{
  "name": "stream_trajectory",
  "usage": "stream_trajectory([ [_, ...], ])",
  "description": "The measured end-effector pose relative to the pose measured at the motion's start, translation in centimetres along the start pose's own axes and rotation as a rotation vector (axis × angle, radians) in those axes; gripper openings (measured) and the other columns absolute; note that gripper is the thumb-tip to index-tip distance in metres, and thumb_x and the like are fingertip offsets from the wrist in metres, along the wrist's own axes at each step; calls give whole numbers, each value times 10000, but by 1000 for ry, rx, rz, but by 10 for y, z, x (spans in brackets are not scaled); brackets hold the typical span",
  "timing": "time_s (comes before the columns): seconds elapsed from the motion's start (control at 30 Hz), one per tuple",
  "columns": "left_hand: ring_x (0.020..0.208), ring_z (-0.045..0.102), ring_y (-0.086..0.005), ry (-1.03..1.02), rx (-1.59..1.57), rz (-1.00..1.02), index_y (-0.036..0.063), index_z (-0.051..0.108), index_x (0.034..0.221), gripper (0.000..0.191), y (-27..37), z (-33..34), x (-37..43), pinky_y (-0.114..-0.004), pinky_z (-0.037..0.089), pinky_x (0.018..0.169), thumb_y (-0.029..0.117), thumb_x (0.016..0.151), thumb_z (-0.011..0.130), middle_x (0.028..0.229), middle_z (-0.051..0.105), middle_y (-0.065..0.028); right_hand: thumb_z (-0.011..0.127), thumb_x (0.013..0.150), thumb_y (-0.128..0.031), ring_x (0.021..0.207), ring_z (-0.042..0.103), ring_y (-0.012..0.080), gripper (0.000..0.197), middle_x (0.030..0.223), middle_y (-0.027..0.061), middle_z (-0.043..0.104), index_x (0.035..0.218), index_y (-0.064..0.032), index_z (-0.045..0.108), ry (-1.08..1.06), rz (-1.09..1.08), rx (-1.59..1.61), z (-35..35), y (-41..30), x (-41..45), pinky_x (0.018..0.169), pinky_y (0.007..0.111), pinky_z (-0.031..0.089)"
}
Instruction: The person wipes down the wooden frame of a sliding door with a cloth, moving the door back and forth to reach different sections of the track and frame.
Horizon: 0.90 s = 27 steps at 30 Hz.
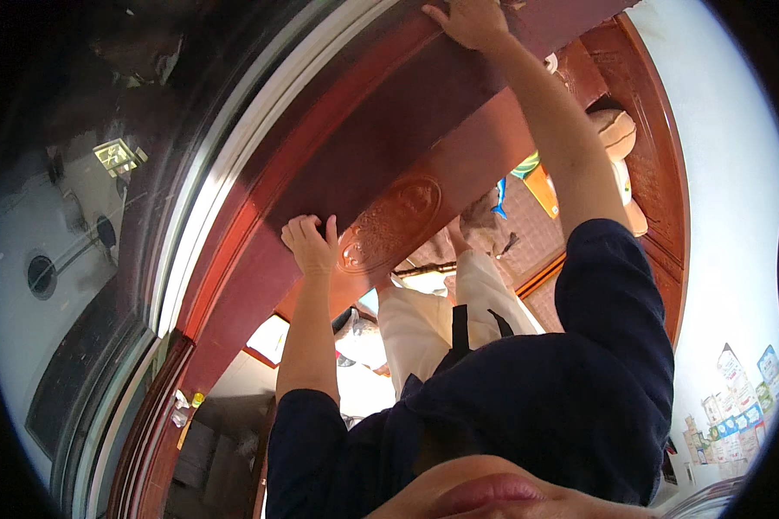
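Before me runs a dark red wooden ledge (pixel 389 130) below a window. My left hand (pixel 310 243) rests near its inner edge, fingers slightly bent and thumb apart, with nothing seen in it. Farther along the ledge, at the top rim of the picture, my right hand (pixel 472 23) lies palm down with its thumb spread. The picture's edge cuts off part of that hand; I see no object in it. Beneath the ledge shows a reddish-brown wooden panel with a carved oval relief (pixel 389 224).
A sliding window's white frame (pixel 234 152) borders reflective glass. Below lies a brown quilted mat (pixel 532 233) with a blue fish-shaped toy (pixel 500 198) and an orange flat item (pixel 542 190). Cushions (pixel 613 133) lean by a wooden board (pixel 655 162). Crumpled tissue (pixel 180 399) lies at lower left.
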State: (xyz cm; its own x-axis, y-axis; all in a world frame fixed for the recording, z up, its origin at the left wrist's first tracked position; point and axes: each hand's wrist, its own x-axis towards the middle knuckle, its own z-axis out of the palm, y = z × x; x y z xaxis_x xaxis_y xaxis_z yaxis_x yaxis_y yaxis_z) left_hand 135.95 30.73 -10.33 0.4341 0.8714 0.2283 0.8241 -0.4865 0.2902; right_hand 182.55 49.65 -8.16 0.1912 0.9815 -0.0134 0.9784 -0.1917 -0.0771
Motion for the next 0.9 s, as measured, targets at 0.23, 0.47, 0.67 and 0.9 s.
stream_trajectory([
  [0.23, 922, 509, -342, -23, 34, -12, 88, 504, 932, 327, 1, 3, 4, -476, 385, 800, 309, 892, 742, 961, 533, -116, 396, 1034, -539, 1412, 359, 410, 717, 1496, 260, 431, 1401, 69, 488, 90, 44, 25, 16, -12, 12, 1173, 473, 306],
  [0.47, 904, 508, -327, -3, 58, 0, 107, 505, 941, 371, -1, 9, 5, -465, 390, 788, 379, 874, 748, 954, 522, -98, 537, 995, -424, 1276, 486, 373, 516, 1287, 168, 592, 1227, 33, 600, 442, -345, 167, 20, -68, -39, 1096, 478, 372],
  [0.67, 900, 508, -328, 4, 34, 20, 108, 507, 928, 378, 8, 14, 11, -465, 393, 787, 394, 871, 748, 955, 524, -97, 427, 1040, -442, 1376, 385, 407, 611, 1442, 251, 479, 1355, 68, 542, 245, -93, 124, 24, 56, 8, 1189, 474, 256],
  [0.9, 901, 504, -328, -20, 85, -17, 95, 499, 954, 353, 0, -2, -2, -464, 377, 776, 348, 891, 737, 963, 529, -105, 340, 1078, -313, 1278, 448, 393, 488, 1334, 226, 566, 1290, 52, 585, -265, -18, -39, -66, -87, -25, 1063, 501, 363],
])
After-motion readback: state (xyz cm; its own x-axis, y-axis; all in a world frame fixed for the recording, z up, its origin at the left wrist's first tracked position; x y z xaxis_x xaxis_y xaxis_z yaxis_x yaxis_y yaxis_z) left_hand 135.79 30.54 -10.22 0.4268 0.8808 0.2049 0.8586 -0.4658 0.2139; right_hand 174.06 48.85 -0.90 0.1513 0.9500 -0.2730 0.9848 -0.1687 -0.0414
